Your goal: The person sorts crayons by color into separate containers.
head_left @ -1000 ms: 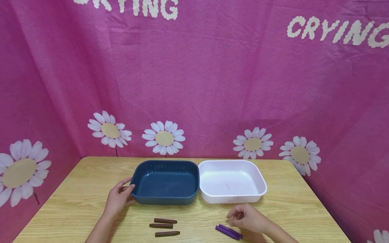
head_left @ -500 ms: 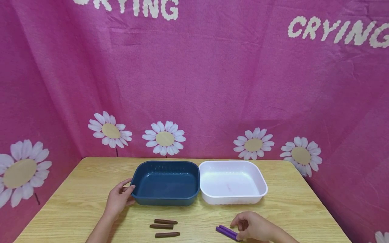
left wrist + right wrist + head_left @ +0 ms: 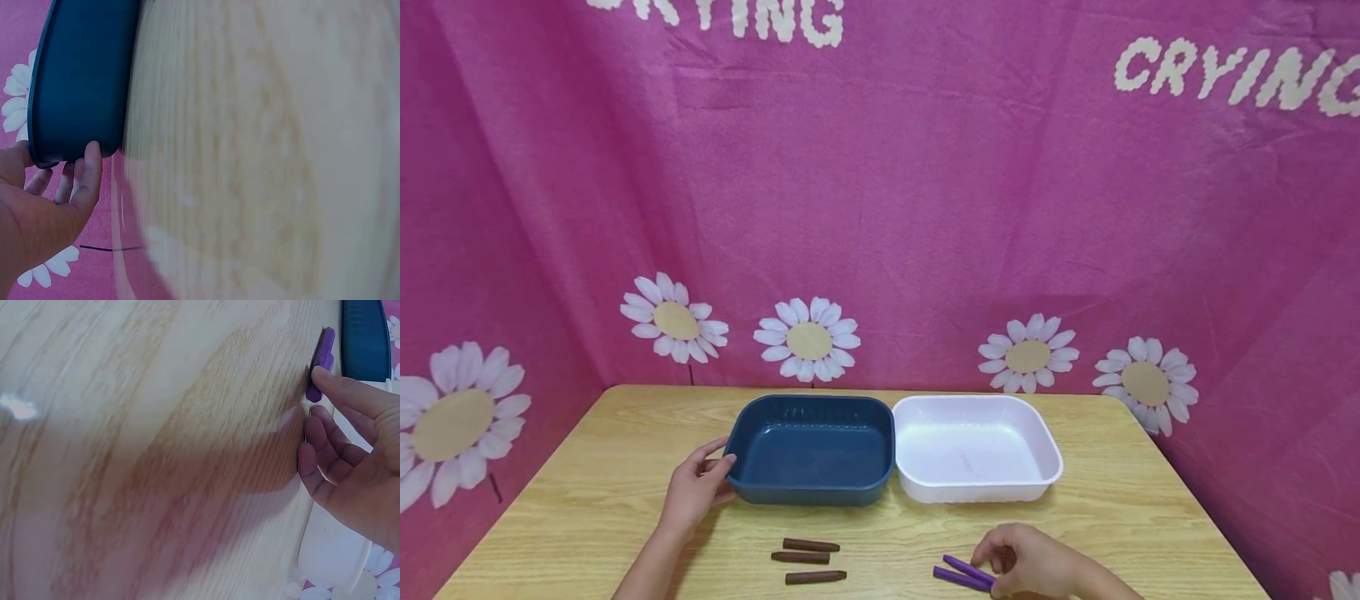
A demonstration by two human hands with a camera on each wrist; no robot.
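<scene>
My left hand [image 3: 691,493] holds the left end of a dark blue plastic tray [image 3: 808,497], thumb over the rim and fingers along the outer wall [image 3: 87,75]. On the table in front of the white tray [image 3: 981,493] lie two purple crayons, a nearer one [image 3: 953,577] and a farther one [image 3: 961,567], spread in a narrow V. My right hand [image 3: 1037,560] is at their right ends. In the right wrist view, its thumb touches a purple crayon [image 3: 325,347] while the bent fingers stay apart from it.
Three brown crayons, the middle one [image 3: 801,557] among them, lie side by side in front of the blue tray. Both trays stand end to end on the wooden table [image 3: 1112,475]. A pink cloth [image 3: 880,208] with daisies hangs behind and at the sides.
My right hand has come down and nearer, its thumb reaching the purple crayons. Those lay side by side and now spread apart at their left ends. The left hand stays on the blue tray.
</scene>
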